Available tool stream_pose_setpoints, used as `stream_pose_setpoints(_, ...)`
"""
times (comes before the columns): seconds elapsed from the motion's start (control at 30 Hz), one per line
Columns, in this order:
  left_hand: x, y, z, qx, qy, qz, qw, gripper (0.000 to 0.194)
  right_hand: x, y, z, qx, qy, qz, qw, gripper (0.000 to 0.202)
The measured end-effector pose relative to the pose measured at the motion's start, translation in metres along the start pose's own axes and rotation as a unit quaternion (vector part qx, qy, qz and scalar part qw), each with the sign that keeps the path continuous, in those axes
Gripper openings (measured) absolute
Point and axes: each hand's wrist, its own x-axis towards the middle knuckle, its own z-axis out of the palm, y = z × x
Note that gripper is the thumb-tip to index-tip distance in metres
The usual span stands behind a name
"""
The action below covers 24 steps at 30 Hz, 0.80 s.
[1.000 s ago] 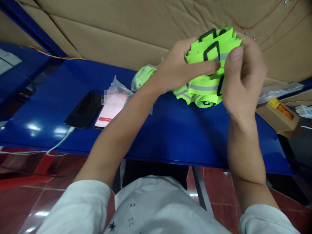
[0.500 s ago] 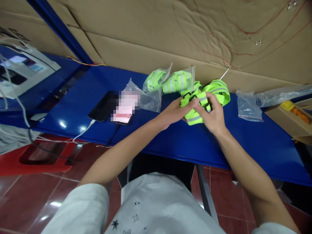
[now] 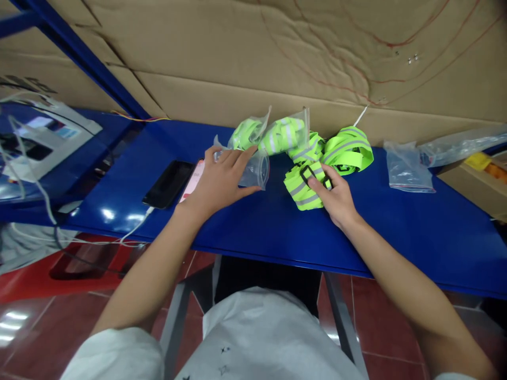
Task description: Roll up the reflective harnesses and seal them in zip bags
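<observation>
Left hand [image 3: 219,182] has moved from strap bundle [image 3: 301,194] to clear bag [image 3: 253,171], grip open; right hand [image 3: 338,201] alone grips the bundle.

Folded neon strap [image 3: 301,193] (grey-striped), clear bag [image 3: 254,171] to its left

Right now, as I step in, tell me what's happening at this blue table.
A person's right hand holds a folded bundle of neon-yellow reflective strap with black buckles. The left hand is spread over a clear plastic bag, beside a lit phone and a dark phone. Behind them lie two bagged strap bundles and loose coils of strap. More clear bags lie to the right on the blue table.
</observation>
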Motion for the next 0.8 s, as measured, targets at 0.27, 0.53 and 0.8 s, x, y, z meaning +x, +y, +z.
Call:
stream_pose_setpoints(0.27, 0.024, 0.050, 0.015, -0.075, -0.003, 0.090, 0.993, 0.090, 0.010, -0.009, -0.028, -0.089, -0.080, -0.072, 0.990, 0.061)
stream_pose_setpoints(0.53, 0.031, 0.049, 0.028, -0.047, -0.083, 0.148, 0.984, 0.105, 0.009, -0.001, -0.030, -0.124, -0.184, -0.047, 0.974, 0.055)
stream_pose_setpoints(0.8, 0.041, 0.056, 0.031, -0.087, -0.066, 0.156, 0.982, 0.089, 0.011, -0.011, -0.038, -0.165, -0.150, -0.046, 0.974, 0.051)
